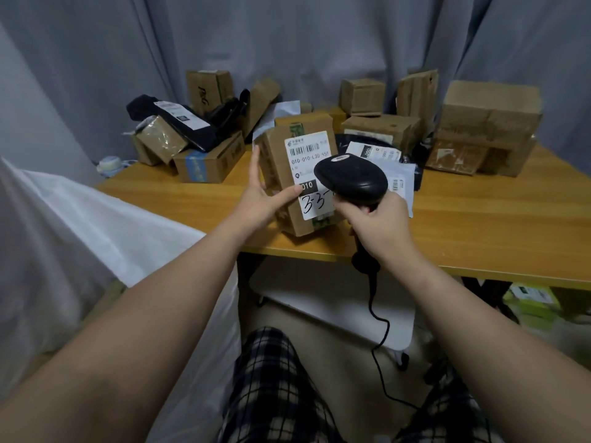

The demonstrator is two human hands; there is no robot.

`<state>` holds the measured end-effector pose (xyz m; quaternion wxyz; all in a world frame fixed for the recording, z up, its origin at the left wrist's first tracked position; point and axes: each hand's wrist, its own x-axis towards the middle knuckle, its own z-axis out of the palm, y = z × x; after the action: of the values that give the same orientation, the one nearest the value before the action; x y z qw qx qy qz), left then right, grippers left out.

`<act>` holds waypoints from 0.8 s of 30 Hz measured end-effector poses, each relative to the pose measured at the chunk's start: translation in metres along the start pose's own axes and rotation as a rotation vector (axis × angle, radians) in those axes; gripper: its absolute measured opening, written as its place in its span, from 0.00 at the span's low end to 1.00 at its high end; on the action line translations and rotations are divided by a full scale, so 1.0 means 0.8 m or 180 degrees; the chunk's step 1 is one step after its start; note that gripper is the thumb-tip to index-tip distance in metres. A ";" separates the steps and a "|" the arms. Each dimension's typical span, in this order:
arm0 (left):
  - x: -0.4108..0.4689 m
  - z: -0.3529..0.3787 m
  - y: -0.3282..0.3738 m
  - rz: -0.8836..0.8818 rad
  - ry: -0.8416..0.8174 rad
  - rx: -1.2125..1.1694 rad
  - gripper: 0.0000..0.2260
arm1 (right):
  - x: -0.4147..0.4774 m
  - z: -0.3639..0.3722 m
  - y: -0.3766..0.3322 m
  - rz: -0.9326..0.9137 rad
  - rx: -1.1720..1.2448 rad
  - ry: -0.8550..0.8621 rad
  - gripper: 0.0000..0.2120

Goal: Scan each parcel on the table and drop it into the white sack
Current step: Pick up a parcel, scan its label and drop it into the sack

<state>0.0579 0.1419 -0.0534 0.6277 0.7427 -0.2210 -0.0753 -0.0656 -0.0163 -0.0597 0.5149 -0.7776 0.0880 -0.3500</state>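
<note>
A brown cardboard parcel (277, 174) with a white shipping label stands tilted on the wooden table (479, 225) near its front edge. My left hand (260, 195) grips it from the left, thumb on the label and fingers behind. My right hand (374, 219) is closed around the handle of a black barcode scanner (351, 180), whose head hovers just in front of the label's lower right. The white sack (80, 225) lies open at the left, beside the table.
Several cardboard boxes are piled at the back left (208, 161) and back right (489, 123), with black mailer bags (185, 123) and white envelopes (399, 177) among them. The scanner's cable (379, 340) hangs below the table edge. A white stool (335, 308) sits underneath.
</note>
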 end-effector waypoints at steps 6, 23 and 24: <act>0.002 -0.001 -0.001 -0.0062 0.0031 0.0052 0.49 | -0.006 0.001 -0.002 -0.0068 -0.0009 0.0013 0.19; -0.005 0.002 0.003 0.0277 0.0216 0.0089 0.49 | -0.006 -0.004 -0.019 -0.0050 0.0226 -0.0082 0.05; -0.007 0.000 0.007 0.0348 0.0266 0.0052 0.49 | -0.005 -0.002 -0.025 -0.0046 0.0249 -0.0085 0.07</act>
<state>0.0516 0.1436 -0.0489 0.6334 0.7371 -0.2355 -0.0079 -0.0740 -0.0067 -0.0439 0.5435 -0.7621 0.0617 -0.3464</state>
